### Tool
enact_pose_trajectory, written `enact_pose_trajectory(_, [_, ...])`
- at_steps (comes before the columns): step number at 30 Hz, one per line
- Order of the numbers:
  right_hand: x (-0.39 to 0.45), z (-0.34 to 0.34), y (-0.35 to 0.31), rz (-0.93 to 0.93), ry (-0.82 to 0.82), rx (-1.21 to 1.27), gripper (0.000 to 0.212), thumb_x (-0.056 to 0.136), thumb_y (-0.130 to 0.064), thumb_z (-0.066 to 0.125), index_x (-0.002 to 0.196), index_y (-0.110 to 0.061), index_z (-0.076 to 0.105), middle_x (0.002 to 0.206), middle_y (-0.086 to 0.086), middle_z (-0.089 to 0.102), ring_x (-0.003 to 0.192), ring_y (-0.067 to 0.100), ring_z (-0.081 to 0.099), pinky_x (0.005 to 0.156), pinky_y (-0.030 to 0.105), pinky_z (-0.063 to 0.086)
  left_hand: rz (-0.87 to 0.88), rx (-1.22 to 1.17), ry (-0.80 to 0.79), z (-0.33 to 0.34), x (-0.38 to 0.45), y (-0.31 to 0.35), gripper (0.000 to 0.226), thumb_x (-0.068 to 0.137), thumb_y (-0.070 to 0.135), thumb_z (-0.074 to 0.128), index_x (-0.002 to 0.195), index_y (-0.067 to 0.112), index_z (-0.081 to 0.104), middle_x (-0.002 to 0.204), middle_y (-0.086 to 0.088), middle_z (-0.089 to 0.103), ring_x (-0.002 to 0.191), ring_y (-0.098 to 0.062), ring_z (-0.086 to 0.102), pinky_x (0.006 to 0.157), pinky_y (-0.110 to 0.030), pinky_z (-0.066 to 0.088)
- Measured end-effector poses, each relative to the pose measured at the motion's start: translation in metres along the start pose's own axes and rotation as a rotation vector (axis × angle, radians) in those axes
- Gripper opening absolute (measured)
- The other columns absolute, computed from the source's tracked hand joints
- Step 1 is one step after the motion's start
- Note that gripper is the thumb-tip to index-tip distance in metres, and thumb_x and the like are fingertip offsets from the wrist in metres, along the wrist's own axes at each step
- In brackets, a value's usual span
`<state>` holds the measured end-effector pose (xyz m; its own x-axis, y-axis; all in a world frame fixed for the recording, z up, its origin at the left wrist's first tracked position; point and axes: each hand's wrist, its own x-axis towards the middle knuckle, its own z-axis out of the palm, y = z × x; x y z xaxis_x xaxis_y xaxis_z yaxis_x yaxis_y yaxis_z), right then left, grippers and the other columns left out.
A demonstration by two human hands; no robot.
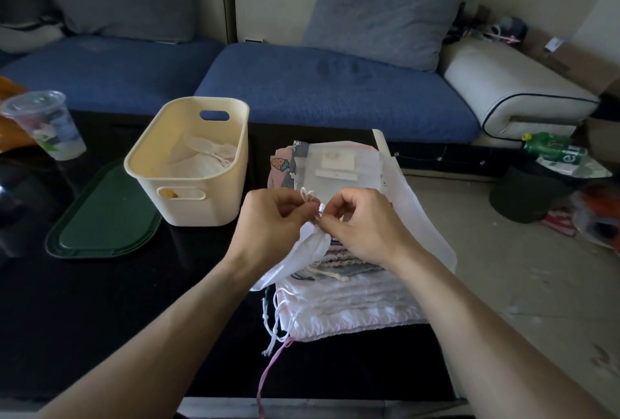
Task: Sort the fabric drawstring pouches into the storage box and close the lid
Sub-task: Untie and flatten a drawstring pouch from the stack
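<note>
Tying the drawstring of a small white fabric pouch point(307, 246) looks like the step in hand: the left hand point(268, 220) and right hand point(360, 225) each pinch its white cord above the stack of remaining fabric pouches point(349, 298) on the black table point(100, 301). Next, I judge, it goes left into the open cream plastic storage box point(188, 163), which already holds pale pouches. The dark green lid point(104, 217) lies flat beside the box; the path between is unobstructed, though the stack sits near the table's right edge.
</note>
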<state>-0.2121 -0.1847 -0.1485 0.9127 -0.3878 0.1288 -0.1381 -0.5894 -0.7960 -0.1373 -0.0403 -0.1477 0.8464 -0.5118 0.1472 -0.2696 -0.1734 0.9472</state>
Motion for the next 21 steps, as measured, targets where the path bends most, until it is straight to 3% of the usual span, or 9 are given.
enact_pose_trajectory(6, [-0.003, -0.002, 0.001, -0.099, -0.035, 0.012, 0.013, 0.085, -0.025, 0.078, 0.079, -0.018, 0.07, 0.075, -0.012, 0.069, 0.074, -0.004, 0.063, 0.066, 0.007, 0.044, -0.189, -0.136, -0.107, -0.009, 0.011, -0.01, 0.015, 0.09, 0.021, 0.071, 0.084, 0.008, 0.076, 0.053, -0.001, 0.061, 0.048, -0.011, 0.045, 0.047, -0.019, 0.038])
enact_pose_trajectory(11, [-0.003, -0.003, 0.009, -0.237, 0.148, -0.135, 0.011, 0.083, -0.019, 0.078, 0.091, -0.024, 0.073, 0.093, -0.012, 0.067, 0.093, 0.001, 0.056, 0.08, 0.008, 0.039, -0.371, -0.359, -0.167, -0.008, 0.014, -0.015, 0.026, 0.089, 0.022, 0.069, 0.091, -0.004, 0.072, 0.068, -0.006, 0.067, 0.051, -0.01, 0.044, 0.048, -0.021, 0.028])
enact_pose_trajectory(14, [-0.005, -0.006, 0.008, -0.291, 0.089, -0.111, 0.009, 0.084, -0.019, 0.077, 0.093, -0.022, 0.076, 0.089, -0.011, 0.069, 0.089, 0.004, 0.06, 0.075, 0.012, 0.044, -0.429, -0.438, -0.171, -0.007, 0.015, -0.017, 0.028, 0.083, 0.024, 0.072, 0.09, -0.003, 0.07, 0.08, -0.01, 0.069, 0.05, -0.009, 0.046, 0.044, -0.018, 0.027])
enact_pose_trajectory(18, [-0.007, 0.0, 0.01, -0.329, 0.099, -0.19, 0.015, 0.087, -0.037, 0.076, 0.092, -0.023, 0.076, 0.084, -0.018, 0.068, 0.089, 0.0, 0.055, 0.075, 0.012, 0.04, -0.434, -0.419, -0.181, -0.007, 0.014, -0.015, 0.03, 0.087, 0.02, 0.071, 0.096, -0.008, 0.068, 0.061, -0.005, 0.063, 0.043, -0.007, 0.046, 0.04, -0.016, 0.026])
enact_pose_trajectory(21, [-0.008, -0.001, 0.008, -0.294, 0.079, -0.198, 0.015, 0.087, -0.037, 0.075, 0.083, -0.024, 0.071, 0.077, -0.02, 0.063, 0.085, -0.001, 0.051, 0.071, 0.014, 0.041, -0.427, -0.396, -0.172, -0.005, 0.013, -0.014, 0.033, 0.089, 0.021, 0.07, 0.098, -0.011, 0.067, 0.065, -0.005, 0.067, 0.046, -0.008, 0.051, 0.04, -0.017, 0.027])
